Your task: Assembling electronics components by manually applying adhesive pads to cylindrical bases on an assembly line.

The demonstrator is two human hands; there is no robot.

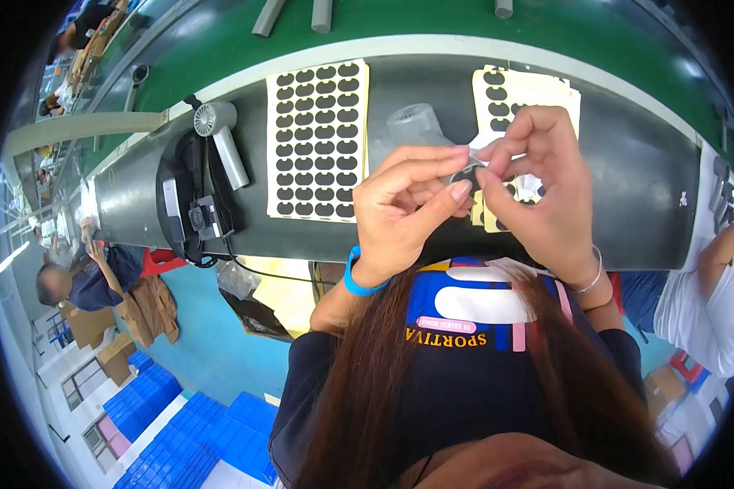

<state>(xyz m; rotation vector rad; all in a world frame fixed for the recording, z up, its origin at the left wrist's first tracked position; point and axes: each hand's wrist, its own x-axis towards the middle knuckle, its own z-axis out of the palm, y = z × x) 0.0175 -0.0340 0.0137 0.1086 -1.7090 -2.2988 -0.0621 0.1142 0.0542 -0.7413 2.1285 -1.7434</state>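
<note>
My left hand (404, 204), with a blue band at the wrist, pinches a small dark piece (466, 174), which looks like a black sticker with a pale grey edge. My right hand (546, 179) has its thumb and forefinger closed at the same piece's right edge; the fingertips partly cover it. A yellowish sheet (364, 114) with rows of black rounded stickers lies left of my hands. More such sheets (561, 96) lie stacked beyond and under my right hand, some stickers gone. A grey handheld fan (416, 122) lies just behind my hands, partly hidden by them.
At the left stand a grey handheld fan (230, 155) and a black device with a cable (171, 196). A green belt (416, 20) with grey tubes runs beyond the dark bench (636, 163). People sit at both sides. Blue crates (192, 428) stand on the floor.
</note>
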